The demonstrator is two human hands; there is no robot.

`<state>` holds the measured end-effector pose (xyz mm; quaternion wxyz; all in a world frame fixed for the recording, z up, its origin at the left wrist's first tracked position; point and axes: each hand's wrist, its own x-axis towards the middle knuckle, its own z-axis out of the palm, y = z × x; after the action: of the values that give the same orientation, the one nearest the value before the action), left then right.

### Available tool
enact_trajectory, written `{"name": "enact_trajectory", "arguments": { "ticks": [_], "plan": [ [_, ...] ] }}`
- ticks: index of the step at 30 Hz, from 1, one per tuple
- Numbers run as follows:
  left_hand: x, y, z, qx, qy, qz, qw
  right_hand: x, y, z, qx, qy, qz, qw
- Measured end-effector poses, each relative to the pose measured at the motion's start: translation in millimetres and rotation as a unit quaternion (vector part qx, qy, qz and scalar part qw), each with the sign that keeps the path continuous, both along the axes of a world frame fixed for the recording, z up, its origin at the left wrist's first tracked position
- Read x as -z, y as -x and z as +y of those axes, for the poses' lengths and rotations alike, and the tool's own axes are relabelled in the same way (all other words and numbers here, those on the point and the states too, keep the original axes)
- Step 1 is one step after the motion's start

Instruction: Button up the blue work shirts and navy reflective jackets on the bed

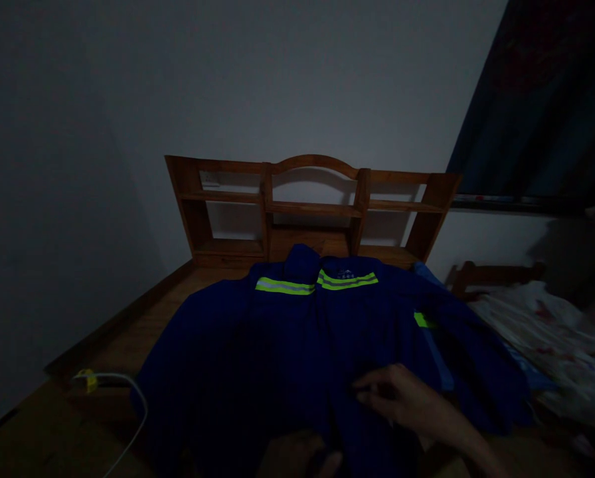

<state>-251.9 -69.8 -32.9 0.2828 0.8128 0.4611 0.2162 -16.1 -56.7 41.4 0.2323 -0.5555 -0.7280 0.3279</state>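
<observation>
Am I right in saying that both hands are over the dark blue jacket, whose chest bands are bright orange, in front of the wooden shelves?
Not quite: in the head view the chest bands are bright yellow-green, not orange. The left hand and right hand are indeed over the dark blue jacket, in front of the wooden shelves.

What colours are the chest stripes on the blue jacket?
The chest stripes are bright yellow-green with a grey middle band, seen in the head view.
</observation>
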Motion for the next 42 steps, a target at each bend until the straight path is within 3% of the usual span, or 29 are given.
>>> {"name": "enact_trajectory", "arguments": {
  "ticks": [4, 6, 9, 12, 16, 24, 31, 35, 42],
  "plan": [
    [-35.2, 0, 61, -0.027, -0.087, -0.086, 0.992, 4.4, 16, 41, 0.062, -0.144, 0.046, 0.987],
    [-38.6, -8, 98, -0.034, -0.137, -0.118, 0.983, 14.0, 29, 65, 0.099, -0.208, 0.053, 0.972],
    [-21.0, -22, 146, -0.029, -0.158, -0.117, 0.98, 36.5, 46, 90, 0.117, -0.236, 0.049, 0.963],
    [1.8, -29, 170, -0.056, -0.14, -0.115, 0.982, 59.1, 51, 99, 0.143, -0.233, 0.043, 0.961],
    [9.6, -27, 174, -0.05, -0.11, -0.144, 0.982, 72.9, 47, 103, 0.142, -0.228, 0.048, 0.962],
    [3.5, -27, 174, -0.046, -0.106, -0.146, 0.982, 70.6, 45, 116, 0.122, -0.212, 0.033, 0.969],
    [-7.2, -37, 174, -0.045, -0.053, -0.211, 0.975, 67.3, 41, 116, 0.107, -0.2, 0.161, 0.961],
    [-8.9, -51, 167, -0.081, 0.006, -0.276, 0.958, 64.8, 39, 114, 0.11, -0.241, 0.179, 0.948],
    [11.9, -48, 158, -0.071, 0.063, -0.392, 0.915, 64.6, 42, 113, 0.108, -0.263, 0.147, 0.947]
  ]
}}
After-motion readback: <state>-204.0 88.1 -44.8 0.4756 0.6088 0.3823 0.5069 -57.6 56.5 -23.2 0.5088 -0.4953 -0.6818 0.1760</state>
